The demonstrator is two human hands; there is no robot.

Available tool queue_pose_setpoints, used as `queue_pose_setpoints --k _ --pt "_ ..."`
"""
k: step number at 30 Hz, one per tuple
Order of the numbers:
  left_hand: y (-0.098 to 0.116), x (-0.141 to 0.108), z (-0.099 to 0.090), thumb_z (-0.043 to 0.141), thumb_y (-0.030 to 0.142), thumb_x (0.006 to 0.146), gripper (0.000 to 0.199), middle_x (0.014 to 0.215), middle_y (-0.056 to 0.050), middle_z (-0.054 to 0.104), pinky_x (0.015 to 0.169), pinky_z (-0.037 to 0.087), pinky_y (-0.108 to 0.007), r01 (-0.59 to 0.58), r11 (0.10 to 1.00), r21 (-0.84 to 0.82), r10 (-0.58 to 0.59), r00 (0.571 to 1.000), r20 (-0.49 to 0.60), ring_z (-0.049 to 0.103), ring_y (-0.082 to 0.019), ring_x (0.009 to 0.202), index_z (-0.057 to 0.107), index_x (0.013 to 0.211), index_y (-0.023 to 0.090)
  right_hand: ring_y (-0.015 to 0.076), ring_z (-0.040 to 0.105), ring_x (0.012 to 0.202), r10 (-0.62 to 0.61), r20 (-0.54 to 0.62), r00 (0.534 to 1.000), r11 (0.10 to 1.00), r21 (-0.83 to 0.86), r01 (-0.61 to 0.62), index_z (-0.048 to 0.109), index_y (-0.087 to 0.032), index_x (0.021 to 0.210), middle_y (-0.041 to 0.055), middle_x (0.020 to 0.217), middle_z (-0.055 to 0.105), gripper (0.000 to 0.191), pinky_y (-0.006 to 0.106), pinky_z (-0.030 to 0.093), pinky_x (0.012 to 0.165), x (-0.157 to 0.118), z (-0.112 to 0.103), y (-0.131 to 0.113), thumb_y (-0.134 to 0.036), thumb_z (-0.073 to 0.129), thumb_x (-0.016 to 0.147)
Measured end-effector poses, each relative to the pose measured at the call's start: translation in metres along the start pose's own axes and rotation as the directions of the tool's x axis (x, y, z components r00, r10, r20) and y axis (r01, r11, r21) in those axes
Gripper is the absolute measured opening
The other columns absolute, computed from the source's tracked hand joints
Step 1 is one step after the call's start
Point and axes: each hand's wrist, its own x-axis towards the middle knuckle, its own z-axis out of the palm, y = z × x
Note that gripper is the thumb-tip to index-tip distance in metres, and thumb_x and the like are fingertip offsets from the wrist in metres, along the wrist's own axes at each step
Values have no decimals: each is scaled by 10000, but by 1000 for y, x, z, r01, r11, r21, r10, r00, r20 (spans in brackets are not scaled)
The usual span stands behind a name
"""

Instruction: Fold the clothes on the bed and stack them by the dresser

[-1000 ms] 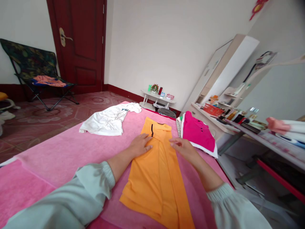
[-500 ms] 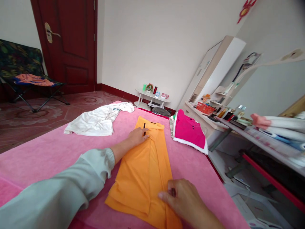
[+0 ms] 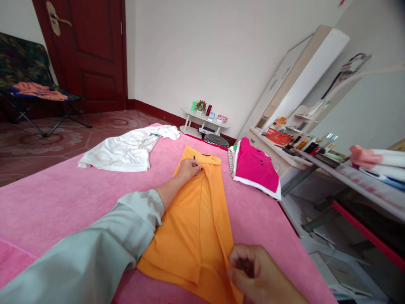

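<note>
An orange shirt (image 3: 186, 228), partly folded lengthwise, lies on the pink bedspread (image 3: 104, 190) with its collar at the far end. Near the collar, my left hand (image 3: 189, 169) is closed, pinching the orange cloth. At the near right edge of the shirt, my right hand (image 3: 251, 270) has its fingers curled and pressed together on the edge of the same cloth. A loose white garment (image 3: 120, 152) lies to the far left. Folded clothes with a magenta shirt (image 3: 256, 166) on top are stacked at the right.
A camp chair (image 3: 38, 90) holding orange cloth stands at the left by the red door (image 3: 91, 55). A low white shelf (image 3: 205, 119) is beyond the bed. On the right are a dresser with a red basket (image 3: 278, 136) and a glass-topped table (image 3: 357, 179).
My left hand has moved slightly along the collar end to the right. My right hand has shifted right with the shirt's near edge. The view has tilted down a little.
</note>
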Motion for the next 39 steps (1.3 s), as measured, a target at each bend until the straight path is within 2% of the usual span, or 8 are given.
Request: queue_pose_setpoints --k 5,13,19,21,24,29,35,39 --pt "11 16 -4 663 201 764 139 656 19 621 652 553 -226 -1 958 -287 -25 996 -86 665 -113 649 676 879 125 72 328 504 -48 77 996 978 206 31 437 -206 630 -58 543 370 277 200 238 465 2 1 -33 -403 621 695" --pt "1 23 -28 694 175 686 159 630 19 614 661 562 -252 26 908 -418 -102 982 -161 655 -118 619 646 825 113 48 365 469 -11 208 978 994 106 -12 546 -174 650 -70 521 451 46 167 237 426 38 44 -42 -186 590 659" --pt "-14 22 -32 701 290 678 165 599 -4 638 630 546 -249 84 922 -377 -147 979 -139 644 -147 632 639 687 137 67 503 529 -114 501 858 993 72 90 660 -174 722 -46 600 586 153 155 352 484 61 14 -54 -326 651 713" --pt "-16 21 -30 701 314 685 175 595 -10 642 641 539 -254 78 952 -297 -123 983 -135 640 -160 652 654 678 146 81 531 529 -142 414 899 989 83 119 653 -168 738 -30 616 608 212 172 386 490 89 -9 -54 -378 625 746" --pt "-16 20 -27 680 279 713 181 766 -31 690 746 527 -292 -7 999 -40 0 987 -164 639 -185 780 705 852 166 86 519 460 -200 41 979 979 46 198 605 -163 682 -19 579 605 221 192 391 457 154 -50 -43 -375 600 746" --pt "-13 14 -27 608 85 701 446 1080 -37 650 924 446 -310 -123 955 270 149 986 -78 591 -187 959 681 1109 250 145 596 538 -163 -506 847 984 -141 105 627 -167 776 9 612 644 119 229 435 497 259 -106 -9 -219 604 672" --pt "-11 11 -26 545 75 703 471 973 -50 618 863 469 -297 -107 936 334 128 991 -42 591 -194 888 688 1112 259 210 609 840 -289 -622 728 929 -365 57 645 -181 1003 74 939 673 389 290 447 710 314 -121 17 -129 614 619" --pt "-10 11 -26 537 78 706 460 969 -53 603 875 469 -288 -102 938 331 130 990 -63 592 -188 896 690 1107 244 215 572 933 -460 -576 676 853 -497 157 688 -205 954 72 997 659 265 309 430 799 339 -124 27 -239 565 722"
